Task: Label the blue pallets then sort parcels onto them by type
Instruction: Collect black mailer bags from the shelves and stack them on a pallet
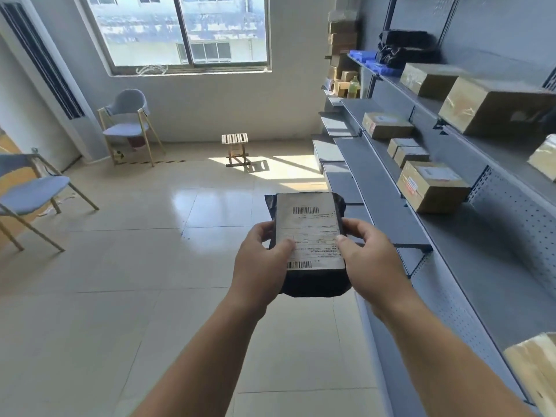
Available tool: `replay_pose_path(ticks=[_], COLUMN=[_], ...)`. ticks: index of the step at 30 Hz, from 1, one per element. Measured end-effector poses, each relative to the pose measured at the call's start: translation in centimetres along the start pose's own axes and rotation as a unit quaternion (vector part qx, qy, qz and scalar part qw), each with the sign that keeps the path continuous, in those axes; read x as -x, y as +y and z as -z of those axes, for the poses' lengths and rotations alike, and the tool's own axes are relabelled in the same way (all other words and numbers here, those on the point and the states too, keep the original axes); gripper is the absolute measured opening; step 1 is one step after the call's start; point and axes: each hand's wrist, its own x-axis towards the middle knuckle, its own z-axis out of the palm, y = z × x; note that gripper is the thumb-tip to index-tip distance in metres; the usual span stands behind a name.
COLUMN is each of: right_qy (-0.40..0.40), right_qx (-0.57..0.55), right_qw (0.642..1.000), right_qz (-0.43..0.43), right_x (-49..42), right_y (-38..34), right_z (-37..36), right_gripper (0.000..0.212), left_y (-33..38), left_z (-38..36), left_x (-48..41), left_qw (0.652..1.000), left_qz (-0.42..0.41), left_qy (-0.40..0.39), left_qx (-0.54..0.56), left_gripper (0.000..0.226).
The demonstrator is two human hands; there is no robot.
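black plastic wraps the parcel [314, 282] that i hold in both hands, out in front of me and above the pale tile floor [126, 266]. my left hand [258, 263] grips its left edge and my right hand [370, 257] grips its right edge. my fingers curl round behind the bag and both thumbs press on the front. under my thumbs is a big white label [310, 224] with a bar code near the top and another near the bottom. the bottom of the bag puffs out below my hands. just to the right of my right hand are grey metal shelves [382, 188]. brown cardboard boxes [433, 188] sit on them, past my right fingers and higher up. far along the shelves, well away from my hands, are some blue plastic things [365, 57] beside a black bundle [406, 48]; i cannot tell what they are. straight ahead, well beyond my fingertips, a small wooden stool [236, 149] stands in a patch of sun under the window [186, 31]. off to the left of my left hand are a near chair [33, 191] and a far chair [128, 121], both with grey seats.
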Motion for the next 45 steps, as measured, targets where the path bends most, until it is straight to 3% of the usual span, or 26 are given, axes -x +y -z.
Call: replay_pose_path(ticks=[11,18,30,37,45], right_qy=[0.019,0.001,-0.033,-0.004,0.066], right_qx=[-0.01,-0.028,-0.019,0.006,-0.003], right_qw=[1.0,0.999,0.999,1.0,0.998], right_qz=[-0.014,0.018,0.023,0.02,-0.01], right_x=[-21.3,-38.1,-60.8,-74.0,-86.2], right_y=[0.3,-1.3,-2.2,-4.7,-5.3], right_z=[-2.9,-4.2,-12.5,-18.1,-18.3], right_gripper=[0.027,0.023,0.034,0.04,0.027], left_y=[1.8,5.4,6.7,8.5,11.4], left_z=[-5.3,-10.5,-10.7,-9.9,-14.0], left_x=[-21.5,-35.4,-58.2,-73.7,-88.1], left_qw=[1.0,0.997,0.997,0.999,0.999], left_qz=[-0.002,-0.05,-0.018,-0.012,0.007], left_qy=[-0.022,0.034,0.078,0.037,-0.046], left_qx=[-0.017,-0.045,-0.014,0.009,0.013], left_gripper=[0.033,0.029,0.029,0.026,0.033])
